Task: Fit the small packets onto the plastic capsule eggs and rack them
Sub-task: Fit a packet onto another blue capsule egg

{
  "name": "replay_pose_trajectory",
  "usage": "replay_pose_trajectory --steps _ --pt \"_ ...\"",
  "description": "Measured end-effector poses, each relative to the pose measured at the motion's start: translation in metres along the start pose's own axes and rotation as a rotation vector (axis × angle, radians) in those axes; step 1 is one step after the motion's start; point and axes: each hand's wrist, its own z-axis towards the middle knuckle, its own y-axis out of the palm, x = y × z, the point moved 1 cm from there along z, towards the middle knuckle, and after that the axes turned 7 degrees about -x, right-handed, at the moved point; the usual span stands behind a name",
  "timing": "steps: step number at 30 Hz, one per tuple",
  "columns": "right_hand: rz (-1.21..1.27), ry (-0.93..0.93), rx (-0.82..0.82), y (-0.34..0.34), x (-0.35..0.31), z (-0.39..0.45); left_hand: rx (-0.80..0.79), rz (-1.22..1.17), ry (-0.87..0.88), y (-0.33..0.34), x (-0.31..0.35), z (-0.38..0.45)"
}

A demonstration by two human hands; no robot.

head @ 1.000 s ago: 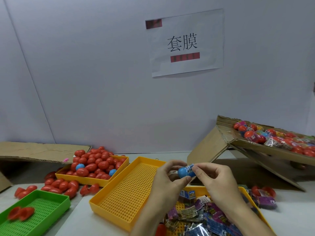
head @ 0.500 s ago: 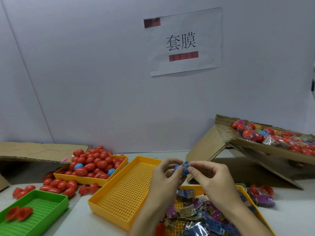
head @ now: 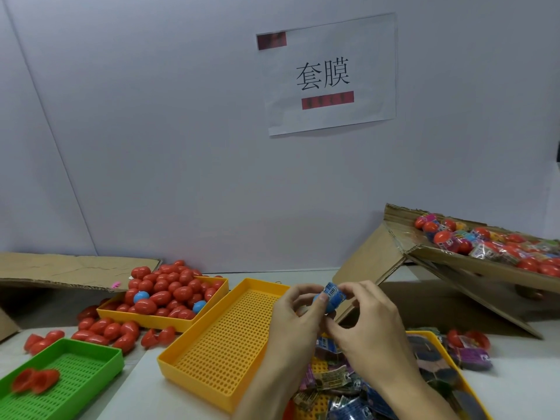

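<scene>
Blue capsule egg [head: 325, 303] sits pinched between my hands, close together above the empty yellow tray [head: 224, 344]: left hand [head: 298, 322] grips the egg, right hand [head: 368, 325] pinches the blue packet [head: 335, 291] wrapped over its top.

Paper sign [head: 328, 75] on wall [head: 151, 131], up above the hands, black characters plus blurred red bars. Flat cardboard sheet [head: 69, 271] far left of the hands, against the wall. Small pink bit [head: 116, 285] on its near edge, too small to identify.
</scene>
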Motion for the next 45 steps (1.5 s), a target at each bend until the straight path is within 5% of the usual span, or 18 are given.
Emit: replay_pose_trajectory --steps 12,45 --pt "0.058 -0.082 -0.031 -0.0022 -0.0017 -0.0001 -0.149 0.102 0.028 -0.0020 -0.0016 0.0011" --pt "0.139 -0.063 -0.061 -0.0017 0.0020 0.0019 -0.073 0.269 0.187 0.0021 0.0045 -0.0019"
